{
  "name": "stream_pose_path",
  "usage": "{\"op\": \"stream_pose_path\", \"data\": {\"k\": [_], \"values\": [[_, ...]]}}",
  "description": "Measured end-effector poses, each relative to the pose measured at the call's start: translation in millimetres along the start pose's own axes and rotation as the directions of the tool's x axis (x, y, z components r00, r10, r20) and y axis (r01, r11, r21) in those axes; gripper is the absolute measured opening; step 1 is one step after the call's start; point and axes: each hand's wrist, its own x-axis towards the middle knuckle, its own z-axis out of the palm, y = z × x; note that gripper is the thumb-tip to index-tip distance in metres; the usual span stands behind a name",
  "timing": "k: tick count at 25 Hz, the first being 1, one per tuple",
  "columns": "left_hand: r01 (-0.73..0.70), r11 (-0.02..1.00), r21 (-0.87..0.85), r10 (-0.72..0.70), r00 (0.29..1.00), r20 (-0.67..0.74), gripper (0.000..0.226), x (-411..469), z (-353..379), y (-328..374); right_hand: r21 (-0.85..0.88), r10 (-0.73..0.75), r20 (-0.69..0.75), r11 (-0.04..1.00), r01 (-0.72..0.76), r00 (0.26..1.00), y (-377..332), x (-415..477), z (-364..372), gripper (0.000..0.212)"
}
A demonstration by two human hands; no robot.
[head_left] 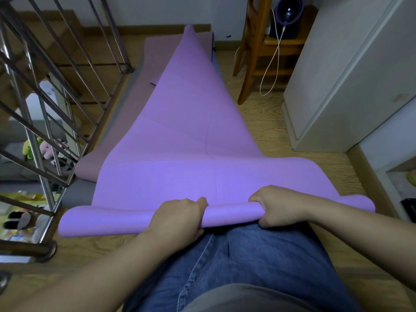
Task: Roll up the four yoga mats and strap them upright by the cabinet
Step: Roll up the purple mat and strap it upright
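Observation:
A purple yoga mat [180, 136] stretches away from me across the floor, its far end lifted and twisted. Its near end is curled into a short roll [231, 215] just above my knees. My left hand [177, 218] grips the roll left of centre, and my right hand [279, 204] grips it right of centre. Under the purple mat lies a dusty pink mat [126, 131], flat on the floor, and under that a grey mat [78, 194] shows at the left edge.
A metal stair railing [45, 104] runs along the left, with a drop beyond it. A wooden chair [254, 55] with a white cable stands at the back right. A white cabinet [351, 75] fills the right side. Wooden floor [281, 122] lies between them.

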Motion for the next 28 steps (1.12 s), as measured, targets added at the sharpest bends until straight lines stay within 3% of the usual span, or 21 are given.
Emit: {"op": "stream_pose_path", "data": {"k": [3, 5, 7, 10, 14, 17, 19, 22, 24, 26, 28], "values": [[0.022, 0.995, -0.100, -0.010, 0.993, 0.115, 0.033, 11.0, 7.0, -4.4, -0.009, -0.090, -0.262, 0.996, 0.091, 0.961, 12.7, -15.6, 18.7, 0.028], [0.022, 0.992, -0.128, -0.001, 0.987, 0.162, 0.030, 13.6, 4.0, -4.0, -0.164, -0.183, -0.421, 0.979, 0.124, 0.888, 17.4, -18.9, 34.9, 0.040], [0.016, 0.989, -0.150, 0.010, 0.985, 0.174, 0.030, 15.4, 4.0, -4.4, -0.264, -0.214, -0.486, 0.960, 0.091, 0.847, 20.0, -12.7, 40.9, 0.051], [-0.054, 0.974, -0.218, 0.056, 0.998, 0.006, 0.035, 10.3, 6.6, -8.2, -0.216, -0.173, -0.375, 0.972, 0.096, 0.911, 26.4, -2.0, 28.8, 0.061], [-0.238, 0.971, 0.011, 0.231, 0.929, -0.288, 0.046, -0.9, 32.7, -10.7, -0.110, -0.146, -0.287, 0.987, 0.119, 0.947, 27.7, 5.9, 20.7, 0.053], [-0.299, 0.954, 0.010, 0.290, 0.917, -0.274, 0.042, 3.5, 35.0, -18.9, -0.069, -0.177, -0.372, 0.984, 0.164, 0.911, 24.4, 5.1, 21.5, 0.052], [-0.325, 0.945, -0.028, 0.312, 0.926, -0.213, 0.045, 6.2, 29.8, -26.3, -0.206, -0.264, -0.487, 0.961, 0.185, 0.832, 20.8, 2.5, 26.2, 0.053], [-0.283, 0.929, -0.239, 0.303, 0.952, 0.052, 0.061, 20.7, 11.5, -33.4, -0.341, -0.338, -0.534, 0.925, 0.169, 0.775, 15.5, 7.7, 32.5, 0.046], [-0.206, 0.896, -0.393, 0.293, 0.940, 0.176, 0.055, 33.1, 5.0, -39.0, -0.202, -0.260, -0.514, 0.963, 0.179, 0.818, 15.2, 13.1, 21.5, 0.041], [-0.222, 0.901, -0.373, 0.277, 0.955, 0.101, 0.052, 36.3, 5.6, -40.5, 0.004, -0.140, -0.411, 0.988, 0.155, 0.901, 17.8, 16.8, 8.3, 0.040], [-0.271, 0.959, -0.079, 0.256, 0.953, -0.163, 0.051, 31.0, 18.1, -32.2, 0.140, -0.069, -0.304, 0.983, 0.116, 0.950, 19.5, 22.8, -1.2, 0.039]]}}
